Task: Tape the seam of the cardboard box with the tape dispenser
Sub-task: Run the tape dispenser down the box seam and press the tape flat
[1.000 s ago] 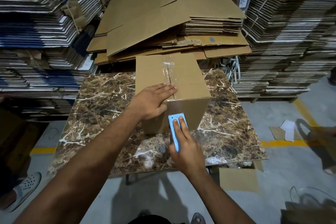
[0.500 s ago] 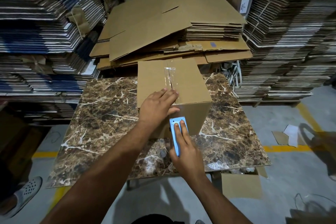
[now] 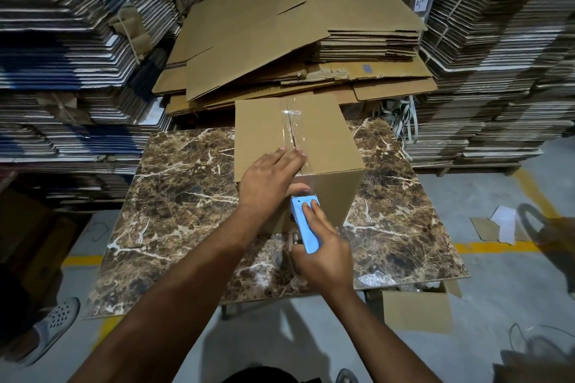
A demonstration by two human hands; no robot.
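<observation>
A brown cardboard box stands on a marble-patterned table. Clear tape runs along its top seam toward the near edge. My left hand lies flat on the box's near top edge, fingers spread over the tape, thumb down on the front face. My right hand grips a light blue tape dispenser, whose toothed end touches the box's front face just below the top edge. The dispenser's roll is mostly hidden under my hand.
Flattened brown cartons are piled behind the table. Tall stacks of bundled cardboard rise at the left, and more bundled cardboard at the right. A small open carton sits under the table's right corner. A person's sandalled foot stands at the lower left.
The dispenser has stayed against the box's front face while my right hand shifted slightly lower on it. My left hand stays pressed on the box's near edge.
</observation>
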